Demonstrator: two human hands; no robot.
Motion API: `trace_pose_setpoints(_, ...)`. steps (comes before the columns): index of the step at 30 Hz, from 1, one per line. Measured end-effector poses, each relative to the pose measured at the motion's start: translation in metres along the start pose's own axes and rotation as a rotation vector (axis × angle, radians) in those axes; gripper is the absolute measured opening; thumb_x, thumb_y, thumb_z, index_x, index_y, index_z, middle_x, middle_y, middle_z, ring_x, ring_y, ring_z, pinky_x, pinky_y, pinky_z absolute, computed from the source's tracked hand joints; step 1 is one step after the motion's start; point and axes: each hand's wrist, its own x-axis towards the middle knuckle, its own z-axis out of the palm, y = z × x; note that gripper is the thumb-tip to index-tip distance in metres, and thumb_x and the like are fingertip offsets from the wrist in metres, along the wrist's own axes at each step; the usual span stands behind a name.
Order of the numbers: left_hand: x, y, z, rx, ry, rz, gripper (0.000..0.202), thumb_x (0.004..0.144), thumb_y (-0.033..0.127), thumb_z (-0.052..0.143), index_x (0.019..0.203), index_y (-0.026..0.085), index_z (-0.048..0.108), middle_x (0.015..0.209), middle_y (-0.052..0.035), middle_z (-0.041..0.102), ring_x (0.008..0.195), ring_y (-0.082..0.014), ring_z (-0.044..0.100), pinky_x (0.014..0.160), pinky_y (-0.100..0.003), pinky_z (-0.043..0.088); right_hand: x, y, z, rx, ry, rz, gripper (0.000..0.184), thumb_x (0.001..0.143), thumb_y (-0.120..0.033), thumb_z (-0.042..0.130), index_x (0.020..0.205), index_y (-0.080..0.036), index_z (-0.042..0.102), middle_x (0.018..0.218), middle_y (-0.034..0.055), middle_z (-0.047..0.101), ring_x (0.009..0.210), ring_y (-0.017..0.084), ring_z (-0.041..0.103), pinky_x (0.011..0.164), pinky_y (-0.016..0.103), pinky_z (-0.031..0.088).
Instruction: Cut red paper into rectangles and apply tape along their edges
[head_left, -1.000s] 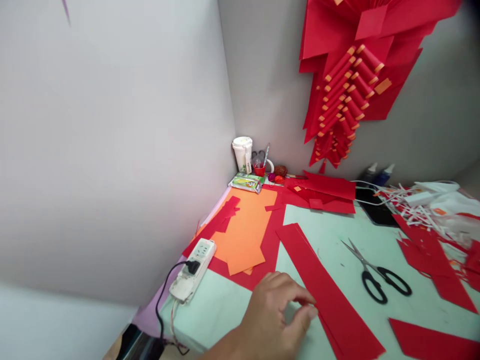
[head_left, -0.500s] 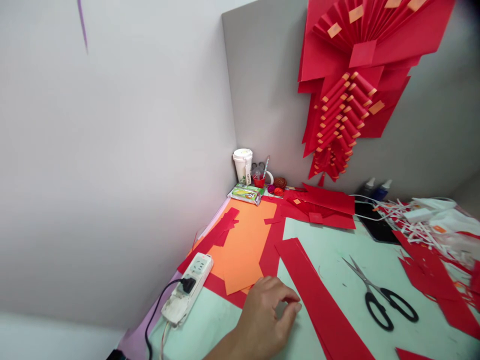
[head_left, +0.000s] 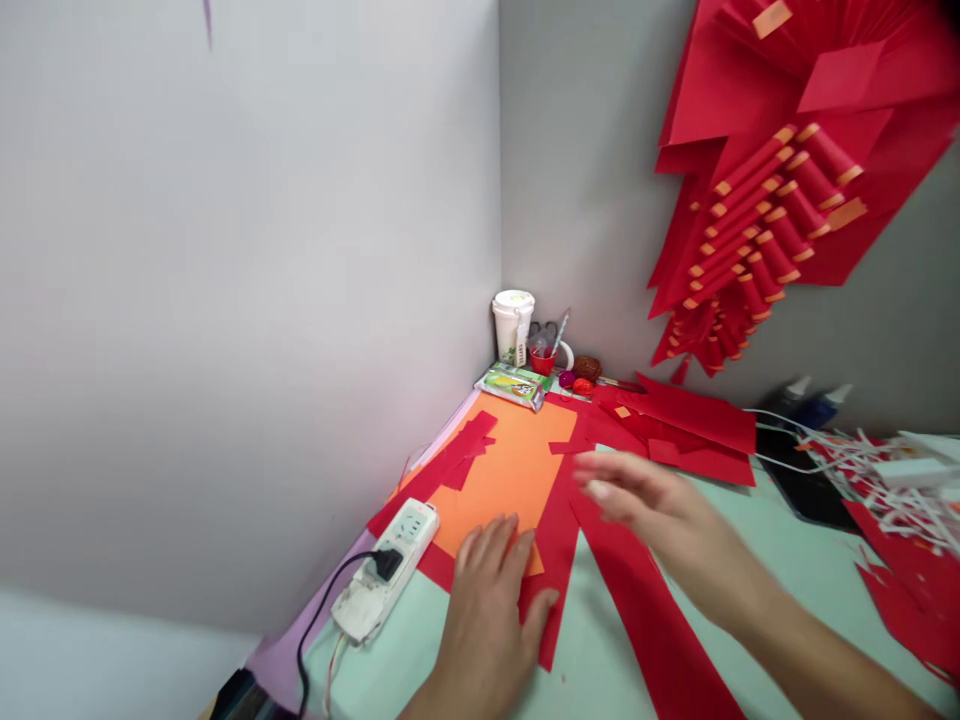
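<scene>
My left hand [head_left: 491, 605] lies with fingers spread over the orange paper [head_left: 529, 465] near the desk's [head_left: 589, 645] left edge, gripping nothing, presumably steadying it; my right hand [head_left: 660, 515], half-open, nothing visible within, hovers over the red paper strip [head_left: 649, 615] running toward the near edge.

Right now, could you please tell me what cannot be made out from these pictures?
All in the head view:
Orange paper: near part covered by the left hand.
Red strip: near end cut off by the bottom edge.
Red wall decoration: top cut off by the top edge.
Right hand: blurred at the front, so contact below is unclear.
Green packet: lettering too small.
</scene>
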Motion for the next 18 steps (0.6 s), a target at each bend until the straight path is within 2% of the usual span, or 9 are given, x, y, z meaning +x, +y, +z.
trace_pose_setpoints(3, -0.007, -0.007, 0.008, 0.052, -0.059, -0.001, 0.053, 0.086, 0.038, 0.06, 0.133, 0.016, 0.053, 0.139, -0.0153, 0.054, 0.129, -0.0346, 0.048, 0.105, -0.059, 0.039, 0.033, 0.015, 0.048, -0.156, -0.167, -0.134, 0.031, 0.095, -0.031, 0.047, 0.12, -0.024, 0.062, 0.118, 0.0085, 0.067, 0.109, 0.023, 0.063, 0.088, 0.038, 0.055)
trace_pose_setpoints(5, -0.008, -0.008, 0.011, 0.058, -0.086, -0.014, 0.055, 0.085, 0.042, 0.061, 0.131, 0.014, 0.055, 0.137, -0.0173, 0.055, 0.127, -0.0362, 0.049, 0.104, -0.059, 0.04, 0.056, 0.023, 0.078, -0.217, -0.234, -0.221, 0.034, 0.092, -0.029, 0.05, 0.123, -0.023, 0.062, 0.123, 0.009, 0.065, 0.118, 0.023, 0.058, 0.099, 0.04, 0.049)
trace_pose_setpoints(9, -0.003, -0.002, 0.01, 0.039, -0.113, -0.077, 0.056, 0.083, 0.043, 0.063, 0.127, 0.009, 0.057, 0.131, -0.0199, 0.059, 0.122, -0.0375, 0.053, 0.103, -0.058, 0.041, 0.093, 0.031, 0.123, -0.361, -0.368, -0.372, 0.048, 0.087, -0.034, 0.06, 0.132, -0.017, 0.057, 0.138, 0.0139, 0.054, 0.13, 0.028, 0.046, 0.108, 0.043, 0.037)
trace_pose_setpoints(12, -0.001, -0.001, 0.009, 0.022, -0.105, -0.087, 0.058, 0.08, 0.043, 0.067, 0.126, 0.009, 0.058, 0.13, -0.0199, 0.059, 0.119, -0.0375, 0.054, 0.101, -0.057, 0.042, 0.113, 0.038, 0.14, -0.46, -0.461, -0.452, 0.063, 0.083, -0.05, 0.064, 0.135, -0.017, 0.054, 0.144, 0.0152, 0.048, 0.134, 0.032, 0.041, 0.11, 0.048, 0.033)
trace_pose_setpoints(14, -0.002, -0.003, 0.01, 0.014, -0.091, -0.079, 0.058, 0.079, 0.042, 0.068, 0.126, 0.008, 0.057, 0.129, -0.0204, 0.058, 0.119, -0.038, 0.053, 0.1, -0.057, 0.043, 0.123, 0.046, 0.143, -0.521, -0.5, -0.489, 0.064, 0.083, -0.057, 0.06, 0.135, -0.019, 0.055, 0.144, 0.014, 0.048, 0.134, 0.033, 0.041, 0.111, 0.049, 0.032)
trace_pose_setpoints(18, -0.003, -0.009, 0.013, -0.008, -0.074, -0.073, 0.056, 0.079, 0.039, 0.068, 0.125, 0.009, 0.056, 0.127, -0.0201, 0.059, 0.116, -0.0373, 0.054, 0.098, -0.055, 0.045, 0.135, 0.063, 0.134, -0.644, -0.485, -0.508, 0.06, 0.09, -0.055, 0.052, 0.134, -0.015, 0.056, 0.142, 0.0171, 0.05, 0.132, 0.034, 0.043, 0.109, 0.049, 0.034)
